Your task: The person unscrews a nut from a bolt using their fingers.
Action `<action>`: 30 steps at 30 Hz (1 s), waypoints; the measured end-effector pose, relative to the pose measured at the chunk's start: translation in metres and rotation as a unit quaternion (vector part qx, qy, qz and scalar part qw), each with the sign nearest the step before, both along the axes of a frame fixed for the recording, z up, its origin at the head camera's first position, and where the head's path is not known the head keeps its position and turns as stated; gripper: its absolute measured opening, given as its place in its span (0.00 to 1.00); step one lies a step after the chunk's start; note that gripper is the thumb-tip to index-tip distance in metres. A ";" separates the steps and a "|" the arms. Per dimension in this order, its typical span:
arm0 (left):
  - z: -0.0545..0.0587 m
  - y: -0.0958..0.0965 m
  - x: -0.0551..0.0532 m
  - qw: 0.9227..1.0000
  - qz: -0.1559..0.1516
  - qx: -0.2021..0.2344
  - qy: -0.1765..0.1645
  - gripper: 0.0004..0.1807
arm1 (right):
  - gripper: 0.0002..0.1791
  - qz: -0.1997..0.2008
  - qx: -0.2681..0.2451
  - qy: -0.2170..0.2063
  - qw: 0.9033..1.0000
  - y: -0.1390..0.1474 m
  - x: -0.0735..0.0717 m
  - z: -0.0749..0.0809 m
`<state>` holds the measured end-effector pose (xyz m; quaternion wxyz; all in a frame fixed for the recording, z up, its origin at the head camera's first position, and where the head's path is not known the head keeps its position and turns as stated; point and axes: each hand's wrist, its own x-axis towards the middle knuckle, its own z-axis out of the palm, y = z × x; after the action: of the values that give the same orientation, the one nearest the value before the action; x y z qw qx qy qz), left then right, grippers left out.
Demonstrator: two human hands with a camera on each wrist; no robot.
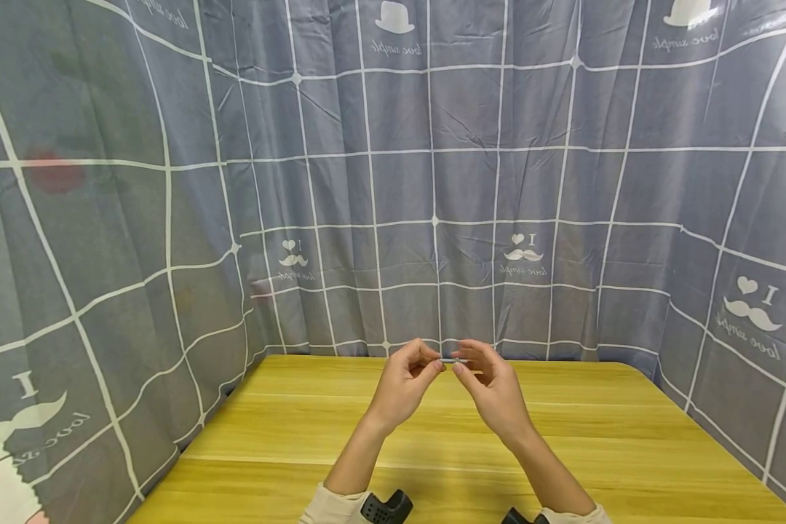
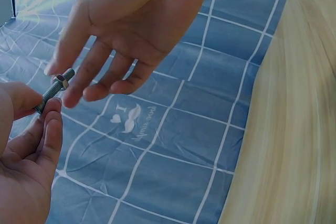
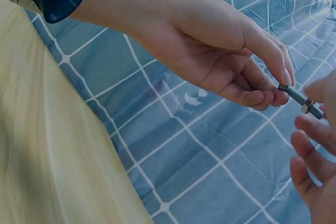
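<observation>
A metal bolt (image 2: 50, 92) is pinched near its head between the thumb and fingertips of my left hand (image 1: 398, 386). The shaft points toward my right hand (image 1: 496, 397). On the threads sits a nut (image 3: 306, 107), a short way in from the bolt's free end, as the right wrist view shows. Around that end, the right thumb and index finger stand spread on either side of the nut, with a gap visible in the left wrist view. My other right fingers are loosely extended. The left fingertips partly hide the bolt's head.
Both hands are raised above the far part of a yellow wood-grain table (image 1: 288, 437). A grey curtain (image 1: 465, 182) with white grid lines hangs behind the table and along both sides. Dark wrist devices (image 1: 388, 507) sit at the sleeves.
</observation>
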<state>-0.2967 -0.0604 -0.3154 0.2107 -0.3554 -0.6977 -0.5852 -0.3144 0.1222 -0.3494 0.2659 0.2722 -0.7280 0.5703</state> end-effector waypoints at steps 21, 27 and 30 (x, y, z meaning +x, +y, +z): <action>-0.019 0.000 -0.025 1.000 0.005 -0.008 0.006 0.02 | 0.11 -0.009 0.005 -0.013 1.000 -0.002 -0.001 -0.001; -0.022 -0.001 -0.029 1.000 0.002 -0.003 0.003 0.03 | 0.10 -0.004 -0.001 -0.004 1.000 -0.002 -0.001 -0.001; -0.022 -0.002 -0.029 1.000 0.000 -0.005 0.001 0.03 | 0.15 0.006 0.003 -0.001 1.000 -0.001 -0.002 -0.002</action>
<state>-0.3258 -0.0627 -0.3376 0.2093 -0.3572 -0.7001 -0.5818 -0.3161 0.1210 -0.3518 0.2608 0.2763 -0.7286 0.5699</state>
